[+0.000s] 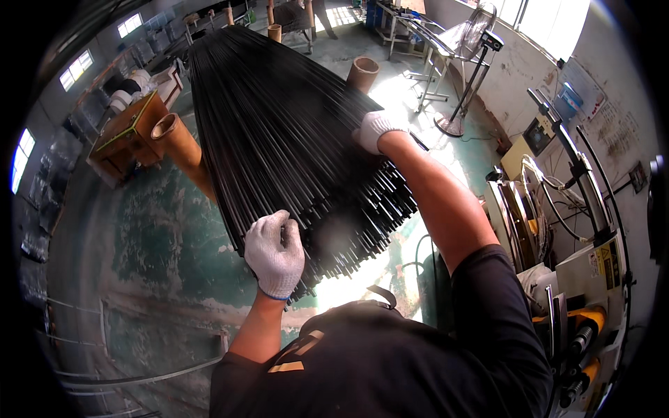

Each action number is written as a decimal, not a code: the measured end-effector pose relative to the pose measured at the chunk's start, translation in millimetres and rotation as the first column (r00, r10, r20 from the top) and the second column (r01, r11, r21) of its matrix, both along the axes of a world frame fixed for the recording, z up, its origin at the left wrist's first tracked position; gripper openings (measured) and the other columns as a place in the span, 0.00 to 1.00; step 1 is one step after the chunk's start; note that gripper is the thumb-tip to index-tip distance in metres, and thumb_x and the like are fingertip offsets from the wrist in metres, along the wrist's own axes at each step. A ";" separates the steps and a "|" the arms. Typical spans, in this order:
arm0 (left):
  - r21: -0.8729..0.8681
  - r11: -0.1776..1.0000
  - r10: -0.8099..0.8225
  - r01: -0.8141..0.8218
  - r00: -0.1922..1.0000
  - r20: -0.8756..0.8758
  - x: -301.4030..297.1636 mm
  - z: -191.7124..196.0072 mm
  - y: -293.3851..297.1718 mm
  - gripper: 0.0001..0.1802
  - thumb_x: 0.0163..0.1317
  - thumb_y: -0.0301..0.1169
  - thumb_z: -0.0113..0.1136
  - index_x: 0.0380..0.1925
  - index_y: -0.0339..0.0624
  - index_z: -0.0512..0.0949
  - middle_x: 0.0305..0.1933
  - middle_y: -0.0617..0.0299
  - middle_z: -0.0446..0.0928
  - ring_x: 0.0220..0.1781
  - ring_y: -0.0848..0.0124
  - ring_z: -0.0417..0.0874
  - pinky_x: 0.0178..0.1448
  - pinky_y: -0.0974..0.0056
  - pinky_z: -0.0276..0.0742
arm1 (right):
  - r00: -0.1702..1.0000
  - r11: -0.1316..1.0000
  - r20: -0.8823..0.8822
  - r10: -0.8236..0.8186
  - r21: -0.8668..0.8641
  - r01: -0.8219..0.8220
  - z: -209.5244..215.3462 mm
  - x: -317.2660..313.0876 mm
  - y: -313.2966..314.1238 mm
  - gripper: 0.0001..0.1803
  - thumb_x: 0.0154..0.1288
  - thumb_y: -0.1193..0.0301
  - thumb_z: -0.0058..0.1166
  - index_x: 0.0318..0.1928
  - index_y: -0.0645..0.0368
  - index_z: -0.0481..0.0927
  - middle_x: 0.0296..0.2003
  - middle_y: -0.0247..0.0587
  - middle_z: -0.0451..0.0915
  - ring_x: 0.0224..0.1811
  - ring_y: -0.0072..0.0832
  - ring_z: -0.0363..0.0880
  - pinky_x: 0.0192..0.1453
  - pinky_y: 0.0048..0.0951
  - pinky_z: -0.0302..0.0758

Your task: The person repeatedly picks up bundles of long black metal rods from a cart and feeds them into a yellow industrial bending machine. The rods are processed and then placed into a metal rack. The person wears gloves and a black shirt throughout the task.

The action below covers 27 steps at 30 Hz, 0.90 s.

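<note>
A wide bundle of long, thin black rods (279, 125) stretches away from me, its uneven near ends fanned out in front of my body. My left hand (275, 254), in a whitish knit glove, is at the near left corner of the bundle. Its fingers are curled toward the thumb, and what they hold, if anything, is hidden. Farther off, at the bundle's right edge, my right hand (380, 131) in a white glove is closed over some rods. The fingertips of that hand are out of sight among the rods.
Brown tube posts, one at the left (167, 129) and one at the right (364, 73), stand beside the bundle. A wooden box (129, 139) is at the far left. On the right are a pedestal fan (477, 42) and a machine with hoses (550, 202). Another person's legs (323, 17) show far back.
</note>
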<state>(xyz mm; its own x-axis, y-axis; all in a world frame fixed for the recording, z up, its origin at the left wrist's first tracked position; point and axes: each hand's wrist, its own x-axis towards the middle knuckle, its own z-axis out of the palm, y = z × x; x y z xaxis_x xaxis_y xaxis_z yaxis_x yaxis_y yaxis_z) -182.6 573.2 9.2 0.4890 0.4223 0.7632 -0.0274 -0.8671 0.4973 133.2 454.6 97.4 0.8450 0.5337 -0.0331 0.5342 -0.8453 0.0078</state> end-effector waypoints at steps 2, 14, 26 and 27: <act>0.050 0.999 0.003 -0.004 1.000 0.009 0.8 1.6 -1.1 0.09 0.61 0.22 0.72 0.42 0.40 0.86 0.38 0.57 0.85 0.38 0.57 0.86 0.48 0.56 0.82 | 0.997 0.998 -0.049 0.065 -0.001 -0.065 2.7 9.0 -4.2 0.33 0.67 0.43 0.63 0.52 0.63 0.92 0.48 0.52 0.92 0.49 0.46 0.92 0.55 0.44 0.85; -0.113 0.993 -0.033 0.036 0.999 0.033 -1.7 2.1 1.3 0.10 0.61 0.19 0.72 0.42 0.38 0.86 0.38 0.56 0.84 0.34 0.61 0.84 0.42 0.61 0.82 | 0.856 0.915 -0.503 0.120 0.390 0.101 31.6 41.4 -16.7 0.26 0.55 0.60 0.81 0.50 0.66 0.92 0.41 0.47 0.93 0.40 0.34 0.91 0.51 0.37 0.86; -0.178 0.982 -0.062 0.063 0.998 0.011 -3.1 5.7 2.6 0.09 0.61 0.18 0.72 0.40 0.37 0.85 0.36 0.57 0.83 0.33 0.64 0.83 0.41 0.62 0.81 | 0.516 0.642 -0.785 0.343 0.597 0.481 12.9 52.4 -42.4 0.16 0.74 0.67 0.66 0.51 0.70 0.90 0.40 0.48 0.92 0.37 0.34 0.91 0.47 0.36 0.87; -0.174 0.983 -0.063 0.064 0.998 0.012 -3.0 5.8 2.6 0.09 0.61 0.18 0.72 0.41 0.37 0.85 0.36 0.57 0.83 0.33 0.64 0.83 0.42 0.62 0.81 | 0.462 0.627 -0.810 0.363 0.579 0.522 14.0 51.2 -42.8 0.16 0.76 0.67 0.64 0.51 0.70 0.89 0.40 0.48 0.92 0.36 0.34 0.91 0.47 0.37 0.87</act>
<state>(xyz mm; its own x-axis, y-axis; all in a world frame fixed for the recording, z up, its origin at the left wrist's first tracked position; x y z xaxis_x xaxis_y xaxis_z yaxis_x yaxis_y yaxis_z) -185.7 575.8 15.0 0.5143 0.5175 0.6839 -0.0833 -0.7635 0.6404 184.4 411.8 111.4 0.6451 0.6637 -0.3786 -0.1892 -0.3413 -0.9207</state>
